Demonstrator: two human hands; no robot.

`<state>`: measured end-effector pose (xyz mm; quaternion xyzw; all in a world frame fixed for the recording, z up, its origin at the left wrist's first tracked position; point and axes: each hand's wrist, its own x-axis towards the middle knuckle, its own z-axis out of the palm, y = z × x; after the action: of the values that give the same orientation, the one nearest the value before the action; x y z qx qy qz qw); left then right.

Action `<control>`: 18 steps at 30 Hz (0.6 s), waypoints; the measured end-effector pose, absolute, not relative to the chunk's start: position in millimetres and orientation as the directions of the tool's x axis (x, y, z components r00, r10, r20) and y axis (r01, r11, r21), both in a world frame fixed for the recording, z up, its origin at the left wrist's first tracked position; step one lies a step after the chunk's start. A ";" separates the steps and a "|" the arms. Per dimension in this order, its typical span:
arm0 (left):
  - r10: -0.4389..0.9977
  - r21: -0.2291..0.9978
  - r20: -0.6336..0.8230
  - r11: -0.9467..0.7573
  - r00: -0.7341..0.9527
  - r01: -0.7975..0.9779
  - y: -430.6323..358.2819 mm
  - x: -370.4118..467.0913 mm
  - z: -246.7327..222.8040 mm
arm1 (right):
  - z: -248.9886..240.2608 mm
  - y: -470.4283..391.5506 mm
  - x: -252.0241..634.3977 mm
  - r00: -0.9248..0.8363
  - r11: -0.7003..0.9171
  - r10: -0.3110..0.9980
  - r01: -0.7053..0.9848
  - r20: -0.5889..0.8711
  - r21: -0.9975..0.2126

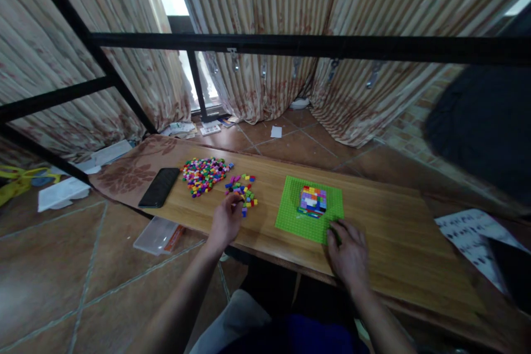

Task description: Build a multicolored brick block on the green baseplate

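Note:
A green studded baseplate [290, 210] lies on the wooden bench, and a small block of many-coloured bricks [313, 201] stands on it. My right hand [348, 246] rests at the plate's near right corner, its fingers bent; whether anything is under them is hidden. Over the near edge of a small pile of loose bricks [248, 194] is my left hand [228, 218], with fingers pinched together; what they hold, if anything, is too small to make out. A larger heap of tiny coloured bricks [203, 174] lies farther left.
A black phone [160, 188] lies left of the heap on the bench [390, 232]. Below the bench's left front edge sits a clear plastic box [155, 234]. A black metal frame [265, 43] crosses in front of the curtains. Printed sheets [477, 238] are at the right.

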<state>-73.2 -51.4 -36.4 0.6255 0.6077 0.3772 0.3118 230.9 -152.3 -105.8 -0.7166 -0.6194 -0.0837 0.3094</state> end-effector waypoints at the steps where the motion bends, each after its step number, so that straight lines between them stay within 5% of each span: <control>1: 0.993 0.867 0.110 -0.113 0.036 0.486 -55.5 -63.6 -33.1 | -105.4 -152.1 230.2 0.224 -0.044 0.836 0.937 0.500 -0.347; 6: 0.941 0.870 0.188 -0.292 0.280 0.397 -60.9 -6.7 -16.9 | -102.7 -151.3 226.8 0.254 -0.068 0.839 0.926 0.481 -0.371; 18: 0.821 0.676 0.270 -0.533 0.502 0.509 -46.3 74.5 -19.8 | -97.7 -151.3 223.8 0.263 -0.063 0.841 0.915 0.473 -0.398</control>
<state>74.5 -46.3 -19.8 0.8249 0.4032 0.2935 0.2662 223.8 -151.3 -97.7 -0.7266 -0.6043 -0.0579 0.3217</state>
